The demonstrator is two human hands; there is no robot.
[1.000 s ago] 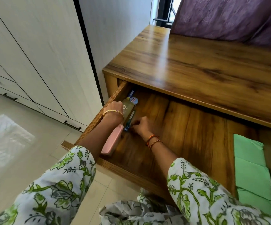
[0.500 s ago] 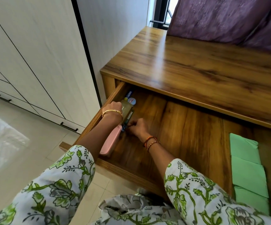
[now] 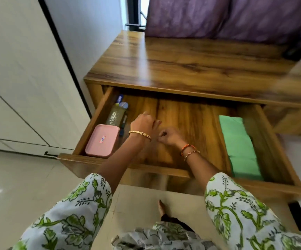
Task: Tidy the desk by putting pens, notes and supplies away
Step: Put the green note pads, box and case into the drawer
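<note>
Drawer (image 3: 185, 173): pulled open beneath both hands.
Left of the hands: pink case (image 3: 102, 140), bottle (image 3: 115, 115), pen (image 3: 123, 126).
Right of the hands: green notes (image 3: 239, 147).
Left hand (image 3: 144, 123): loosely curled, holding nothing.
Right hand (image 3: 170, 137): curled, holding nothing.
Desk top (image 3: 191, 65): beyond the hands, purple curtain (image 3: 227, 17) behind.
</note>
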